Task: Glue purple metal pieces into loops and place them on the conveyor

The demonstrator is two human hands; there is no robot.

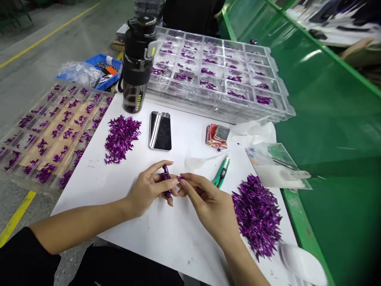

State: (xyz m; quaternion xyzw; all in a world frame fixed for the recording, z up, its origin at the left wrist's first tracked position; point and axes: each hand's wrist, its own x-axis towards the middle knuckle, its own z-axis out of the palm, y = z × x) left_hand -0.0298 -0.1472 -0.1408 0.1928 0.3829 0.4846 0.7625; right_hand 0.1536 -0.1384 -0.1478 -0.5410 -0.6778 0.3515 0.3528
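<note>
both hands are brought together over the middle of the white table (166, 238), their fingertips meeting or nearly so. the left hand (145, 190) is closed on a narrow dark purple part (166, 180), which stands up between its fingers, one end near the tip of the raised index finger. just beside it, the right hand (212, 206) pinches a small purple piece (180, 178) between thumb and finger, close to the left thumb; most of that piece is hidden, and whether it touches the part is too small to tell

from the left, a clear divided tray (38, 188) lies beside the table with purple bits in its compartments. behind it is a blue bin (109, 82), with a crumpled plastic bag (81, 74) at its left side. on the table's left edge is a loose heap of pointed purple pieces (122, 139). past that stands a dark bottle (138, 67), upright, and a phone (160, 131) lies nearer, its dark face up. a clear divided box (214, 104) sits across the back, also holding purple bits. further right, a metal block (222, 133) rests on a red packet (212, 137), with crumpled white tissue (258, 131) beside it. a green cutter (222, 172) lies just beyond the right hand. a bigger purple heap (257, 218) is near the right forearm, and a green panel (327, 119) runs along the far right
</note>
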